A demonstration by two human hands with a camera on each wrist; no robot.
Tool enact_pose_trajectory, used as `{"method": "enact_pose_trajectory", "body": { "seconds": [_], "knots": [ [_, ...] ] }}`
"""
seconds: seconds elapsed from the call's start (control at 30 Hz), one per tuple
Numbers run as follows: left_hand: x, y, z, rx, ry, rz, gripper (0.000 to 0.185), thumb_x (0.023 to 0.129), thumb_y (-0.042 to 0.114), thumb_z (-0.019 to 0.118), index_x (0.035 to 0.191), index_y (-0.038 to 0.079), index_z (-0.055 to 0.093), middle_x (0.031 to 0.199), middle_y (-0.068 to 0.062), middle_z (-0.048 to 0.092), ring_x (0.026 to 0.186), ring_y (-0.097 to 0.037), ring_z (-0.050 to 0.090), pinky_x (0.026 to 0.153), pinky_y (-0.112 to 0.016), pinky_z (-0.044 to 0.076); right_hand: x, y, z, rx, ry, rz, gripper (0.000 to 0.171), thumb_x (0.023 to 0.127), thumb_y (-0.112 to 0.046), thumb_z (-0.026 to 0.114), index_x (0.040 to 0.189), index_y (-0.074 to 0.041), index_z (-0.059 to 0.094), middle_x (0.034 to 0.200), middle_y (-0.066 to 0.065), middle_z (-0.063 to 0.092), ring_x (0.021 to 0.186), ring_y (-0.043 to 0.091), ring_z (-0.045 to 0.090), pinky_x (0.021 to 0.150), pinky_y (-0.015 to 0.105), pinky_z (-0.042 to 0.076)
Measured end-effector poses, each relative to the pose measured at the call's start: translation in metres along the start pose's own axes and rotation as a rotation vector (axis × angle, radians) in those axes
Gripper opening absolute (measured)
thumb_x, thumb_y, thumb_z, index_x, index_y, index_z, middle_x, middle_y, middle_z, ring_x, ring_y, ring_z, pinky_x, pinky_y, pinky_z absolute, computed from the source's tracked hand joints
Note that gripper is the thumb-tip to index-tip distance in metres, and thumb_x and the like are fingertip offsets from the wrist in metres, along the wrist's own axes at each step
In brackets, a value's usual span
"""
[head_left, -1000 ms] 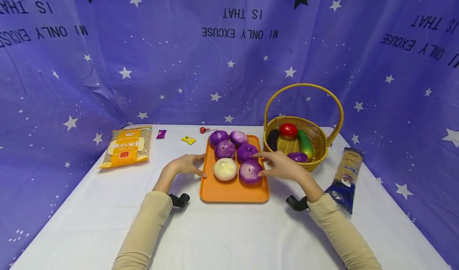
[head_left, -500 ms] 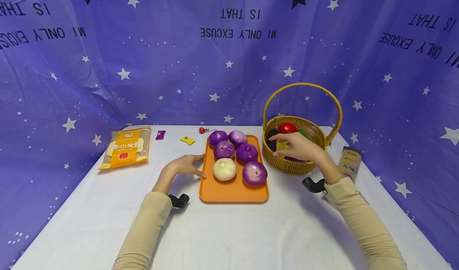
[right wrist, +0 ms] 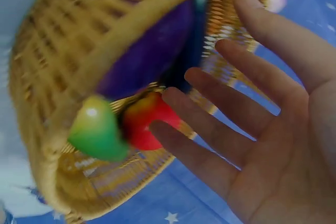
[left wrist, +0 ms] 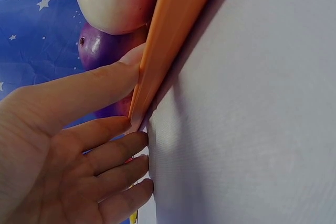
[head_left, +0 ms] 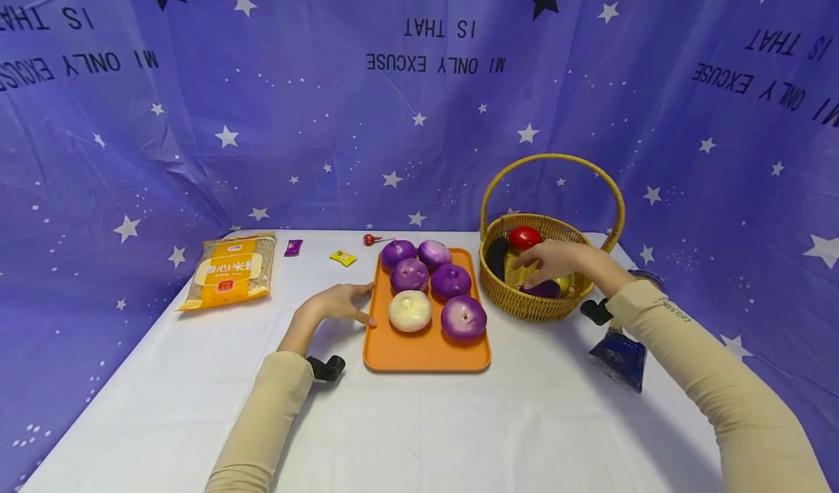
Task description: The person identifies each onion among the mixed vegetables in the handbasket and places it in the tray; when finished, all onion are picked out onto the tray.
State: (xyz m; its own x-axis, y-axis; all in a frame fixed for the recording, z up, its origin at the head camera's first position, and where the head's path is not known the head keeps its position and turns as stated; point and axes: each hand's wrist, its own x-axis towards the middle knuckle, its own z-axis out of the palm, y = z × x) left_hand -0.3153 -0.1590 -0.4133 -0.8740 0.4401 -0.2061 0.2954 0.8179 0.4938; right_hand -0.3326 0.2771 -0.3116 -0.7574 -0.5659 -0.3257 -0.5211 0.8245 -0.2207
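My left hand (head_left: 354, 305) lies flat on the white table against the left rim of the orange tray (head_left: 426, 351), fingers straight; in the left wrist view its thumb (left wrist: 105, 80) touches the tray rim (left wrist: 173, 30). The tray carries several purple onions (head_left: 463, 317) and one white onion (head_left: 410, 310). My right hand (head_left: 547, 260) hovers inside the wicker basket (head_left: 524, 307), fingers spread and holding nothing (right wrist: 210, 114). Inside the basket lie a red tomato (head_left: 526, 237), a dark eggplant (head_left: 498, 256), a purple onion (head_left: 542, 289) and a green cucumber (right wrist: 97, 129).
A yellow packet of noodles (head_left: 229, 271) lies at the table's left. Small candies (head_left: 294, 246) (head_left: 344, 257) and a red lollipop (head_left: 372, 239) sit behind the tray. A dark-ended pasta packet (head_left: 619, 347) lies right of the basket. A starry purple cloth hangs behind.
My right hand let go of the front purple onion on the tray and moved right, into the basket. The left hand has stayed at the tray's edge.
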Motion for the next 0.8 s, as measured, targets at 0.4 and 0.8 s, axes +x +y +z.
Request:
{"method": "enact_pose_trajectory", "body": {
  "seconds": [0.4, 0.8],
  "knots": [
    [-0.001, 0.003, -0.001, -0.007, -0.001, -0.006, 0.094, 0.076, 0.045, 0.079, 0.150, 0.008, 0.034, 0.148, -0.015, 0.042, 0.137, -0.040, 0.031, 0.112, -0.055, 0.024, 0.013, 0.012, 0.004, -0.028, -0.195, 0.047, 0.054, 0.089, -0.032, 0.068, 0.132, -0.002, 0.056, 0.128, 0.018, 0.058, 0.120, 0.038, 0.052, 0.100, 0.051, 0.043],
    [0.000, 0.000, 0.001, -0.003, 0.000, -0.004, 0.093, 0.077, 0.045, 0.078, 0.150, 0.008, 0.034, 0.147, -0.015, 0.042, 0.137, -0.040, 0.032, 0.112, -0.055, 0.024, 0.009, 0.018, 0.005, -0.034, -0.158, 0.059, 0.053, 0.087, -0.035, 0.071, 0.129, -0.005, 0.058, 0.122, 0.016, 0.060, 0.115, 0.035, 0.055, 0.096, 0.048, 0.047]
  ]
}}
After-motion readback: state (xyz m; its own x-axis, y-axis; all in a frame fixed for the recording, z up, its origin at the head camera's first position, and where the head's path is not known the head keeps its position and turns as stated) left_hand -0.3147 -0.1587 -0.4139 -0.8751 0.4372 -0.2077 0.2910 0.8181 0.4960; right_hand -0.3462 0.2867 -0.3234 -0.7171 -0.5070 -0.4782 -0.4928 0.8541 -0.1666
